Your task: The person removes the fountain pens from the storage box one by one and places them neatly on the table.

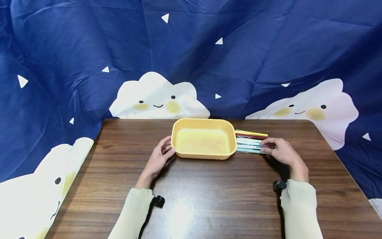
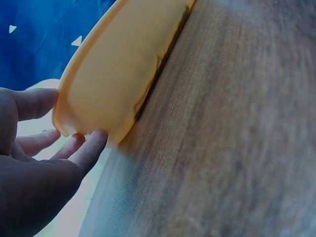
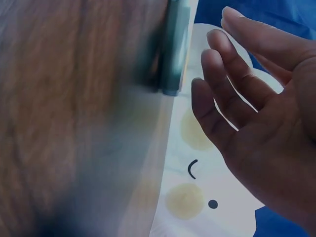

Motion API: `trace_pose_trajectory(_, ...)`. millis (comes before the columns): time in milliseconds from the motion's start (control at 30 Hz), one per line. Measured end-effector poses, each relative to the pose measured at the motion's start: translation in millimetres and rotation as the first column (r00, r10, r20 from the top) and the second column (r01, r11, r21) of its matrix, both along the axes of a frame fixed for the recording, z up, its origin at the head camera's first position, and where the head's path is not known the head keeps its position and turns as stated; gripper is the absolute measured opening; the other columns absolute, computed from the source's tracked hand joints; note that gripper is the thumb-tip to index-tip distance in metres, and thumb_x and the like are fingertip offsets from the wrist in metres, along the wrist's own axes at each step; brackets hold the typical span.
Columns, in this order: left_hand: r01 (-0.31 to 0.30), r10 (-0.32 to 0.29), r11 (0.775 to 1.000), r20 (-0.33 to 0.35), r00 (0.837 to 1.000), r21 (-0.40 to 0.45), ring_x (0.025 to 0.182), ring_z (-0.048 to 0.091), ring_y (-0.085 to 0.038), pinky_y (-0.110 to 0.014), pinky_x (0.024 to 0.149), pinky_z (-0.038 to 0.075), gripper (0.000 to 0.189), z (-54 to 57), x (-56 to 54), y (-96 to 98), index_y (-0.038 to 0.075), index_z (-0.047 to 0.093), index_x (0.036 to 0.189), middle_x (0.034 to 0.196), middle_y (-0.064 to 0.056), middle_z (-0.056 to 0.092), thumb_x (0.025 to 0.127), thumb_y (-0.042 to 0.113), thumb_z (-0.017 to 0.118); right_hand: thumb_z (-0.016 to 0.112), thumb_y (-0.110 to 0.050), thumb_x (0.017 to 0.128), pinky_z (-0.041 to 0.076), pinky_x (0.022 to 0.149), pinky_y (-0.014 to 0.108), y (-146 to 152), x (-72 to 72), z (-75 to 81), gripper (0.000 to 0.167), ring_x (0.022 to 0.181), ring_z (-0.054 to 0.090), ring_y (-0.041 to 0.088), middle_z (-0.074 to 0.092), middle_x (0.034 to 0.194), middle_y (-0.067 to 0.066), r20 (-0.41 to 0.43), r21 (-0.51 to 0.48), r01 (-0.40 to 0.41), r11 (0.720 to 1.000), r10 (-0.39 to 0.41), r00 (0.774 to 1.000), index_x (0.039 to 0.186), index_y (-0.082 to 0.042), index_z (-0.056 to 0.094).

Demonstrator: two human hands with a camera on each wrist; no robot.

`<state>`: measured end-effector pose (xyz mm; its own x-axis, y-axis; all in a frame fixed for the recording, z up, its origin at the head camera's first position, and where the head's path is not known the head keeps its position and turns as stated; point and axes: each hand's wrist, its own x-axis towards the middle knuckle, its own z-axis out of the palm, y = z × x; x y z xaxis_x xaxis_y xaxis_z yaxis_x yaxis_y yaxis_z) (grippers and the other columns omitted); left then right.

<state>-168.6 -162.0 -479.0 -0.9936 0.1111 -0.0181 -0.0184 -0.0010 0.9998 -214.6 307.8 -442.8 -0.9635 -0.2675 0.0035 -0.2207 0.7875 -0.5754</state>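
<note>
A yellow rectangular plastic tub (image 1: 203,155) sits near the table's far edge, with bare floor showing inside. At its left end is my left hand (image 1: 157,158), fingertips and thumb against the outer wall and rim. The left wrist view shows these fingers (image 2: 90,150) spread at the tub's end wall (image 2: 106,74). Several pens, among them a yellow pen (image 1: 253,133), lie side by side just right of the tub. My right hand (image 1: 283,152) is at their right ends, fingers gently bent. In the right wrist view, those fingers (image 3: 215,74) stand apart from a dark green pen end (image 3: 173,69).
Brown wood-grain table (image 1: 215,196) extends toward me and to both sides. Behind it hangs a blue cloth (image 1: 185,39) printed with white clouds and triangles. A black strap device (image 1: 158,201) is on the left wrist, and another (image 1: 279,186) on the right.
</note>
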Motion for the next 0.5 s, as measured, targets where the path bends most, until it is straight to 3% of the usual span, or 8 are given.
trace_pose_trajectory(167, -0.001, 0.001, 1.0, 0.0, 1.0, 0.005, 0.133, 0.048, -0.037, -0.02, 0.094, 0.048, 0.059, 0.1, 0.4, 0.1, 0.003, 0.037, 0.154, 0.148, -0.024, 0.045, 0.1, 0.004, 0.061, 0.075, -0.012, 0.093, 0.05, 0.075, 0.035, -6, 1.4, 4.1, 0.026, 0.085, 0.063, 0.024, 0.071, 0.098, 0.014, -0.014, -0.008, -0.001, 1.0, 0.001, 1.0, 0.114, 0.003, 0.071)
trace_pose_trajectory(500, 0.0, 0.0, 1.0, 0.001, 1.0, 0.004, 0.133, 0.048, -0.037, -0.02, 0.095, 0.047, 0.059, -0.8, -0.4, 0.0, 0.002, 0.037, 0.154, 0.148, -0.024, 0.045, 0.1, 0.004, 0.061, 0.075, -0.016, 0.093, 0.045, 0.076, 0.031, -22, 4.0, 14.6, 0.026, 0.092, 0.059, 0.029, 0.071, 0.105, 0.018, -0.089, -0.081, -0.004, 0.997, -0.004, 0.996, 0.114, -0.001, 0.072)
